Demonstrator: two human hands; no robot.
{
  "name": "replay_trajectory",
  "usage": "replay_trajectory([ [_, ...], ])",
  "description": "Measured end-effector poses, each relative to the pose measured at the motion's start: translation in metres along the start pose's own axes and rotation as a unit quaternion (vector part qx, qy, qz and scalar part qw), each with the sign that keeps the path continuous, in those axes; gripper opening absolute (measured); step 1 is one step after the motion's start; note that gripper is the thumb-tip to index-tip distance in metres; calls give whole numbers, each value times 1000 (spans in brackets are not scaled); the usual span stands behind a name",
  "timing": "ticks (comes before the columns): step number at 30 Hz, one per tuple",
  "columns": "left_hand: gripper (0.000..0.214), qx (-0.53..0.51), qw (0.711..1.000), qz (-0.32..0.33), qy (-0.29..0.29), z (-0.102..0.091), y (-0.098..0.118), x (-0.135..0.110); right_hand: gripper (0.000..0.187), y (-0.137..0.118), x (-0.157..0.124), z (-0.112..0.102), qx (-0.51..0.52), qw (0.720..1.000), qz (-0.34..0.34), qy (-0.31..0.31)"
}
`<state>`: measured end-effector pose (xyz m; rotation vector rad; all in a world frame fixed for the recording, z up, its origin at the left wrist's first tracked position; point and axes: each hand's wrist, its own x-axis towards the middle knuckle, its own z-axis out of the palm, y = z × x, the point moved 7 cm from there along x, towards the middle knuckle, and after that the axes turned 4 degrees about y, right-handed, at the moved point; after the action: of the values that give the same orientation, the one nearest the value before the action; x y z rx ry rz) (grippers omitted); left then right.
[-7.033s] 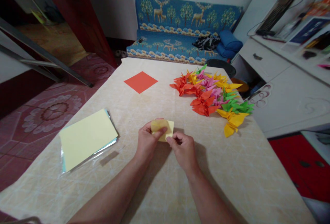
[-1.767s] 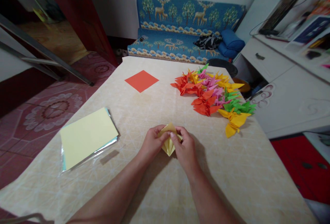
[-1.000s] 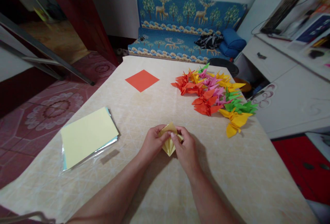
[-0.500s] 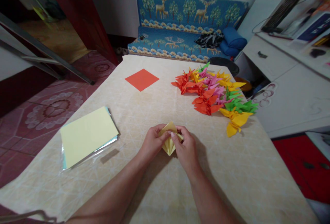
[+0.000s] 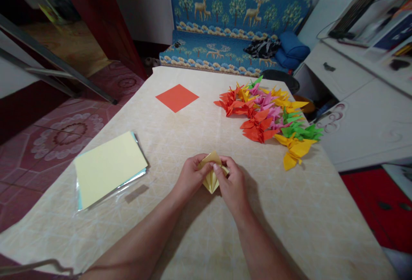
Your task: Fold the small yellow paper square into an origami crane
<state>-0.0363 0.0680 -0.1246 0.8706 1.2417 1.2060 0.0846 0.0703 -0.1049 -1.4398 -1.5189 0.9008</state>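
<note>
Pinching yellow paper [image 5: 211,182], between both hands [image 5: 192,176]

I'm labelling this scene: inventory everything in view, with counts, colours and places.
Table: one, cream, centre
Folded paper: one, pale yellow, near centre
Square sheet: one, red, table's far left
Paper birds: many, red, yellow, pink, green, table's right
Paper stack: one, yellow over teal, table's left
Strip: one, brownish, beside stack
Sofa: one, blue, behind table
Cabinet: one, white, right
Clutter: uncounted, mixed, on cabinet
Door: one, dark red, back left
Metal frame: one, grey, left
Left hand and right hand: two, bare, holding folded paper
</note>
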Motion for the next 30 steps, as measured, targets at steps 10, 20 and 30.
replay_trajectory([
  [10, 20, 0, 1000, -4, 7, 0, 0, 0, 15, 2, 0, -2, -11, 1000, 4, 4],
  [20, 17, 7, 1000, 1, 5, 0, -2, 1, 14, 2, 0, 0, -6, 1000, 4, 4],
  [30, 18, 11, 1000, 6, 2, 0, 1, 0, 14, 0, 0, -2, -9, 1000, -2, 4],
])
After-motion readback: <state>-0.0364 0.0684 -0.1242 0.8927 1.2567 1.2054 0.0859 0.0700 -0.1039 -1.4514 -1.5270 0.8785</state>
